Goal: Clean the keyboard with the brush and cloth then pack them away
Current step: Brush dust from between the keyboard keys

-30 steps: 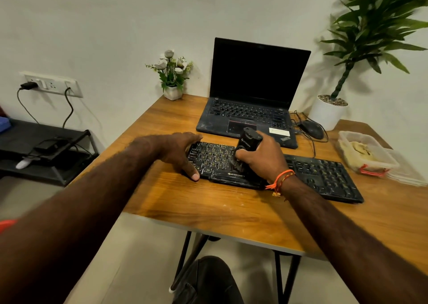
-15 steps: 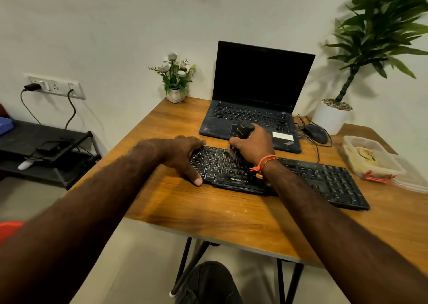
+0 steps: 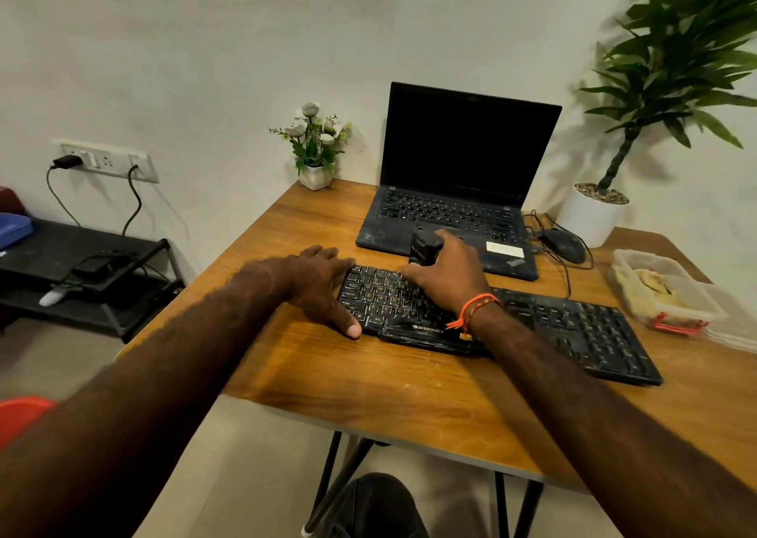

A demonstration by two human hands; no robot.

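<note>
A long black keyboard (image 3: 573, 328) lies across the wooden table (image 3: 409, 394). My right hand (image 3: 448, 275) grips a black brush (image 3: 424, 244) by its handle and holds it down on the keys near the keyboard's upper left. The bristles are hidden under the hand. My left hand (image 3: 319, 287) lies flat on the keyboard's left end, thumb on the table at its front corner. A yellowish cloth (image 3: 651, 285) sits in a clear plastic container (image 3: 676, 312) at the right.
An open dark laptop (image 3: 454, 193) stands behind the keyboard, with a mouse (image 3: 567, 244) and cables to its right. A white flower pot (image 3: 315, 177) and a large potted plant (image 3: 594, 214) stand at the back. A low black shelf (image 3: 82, 267) is on the left.
My right hand has slid the brush away from me, from the keyboard's front rows toward its back edge near the laptop. My left hand has stayed on the left end.
</note>
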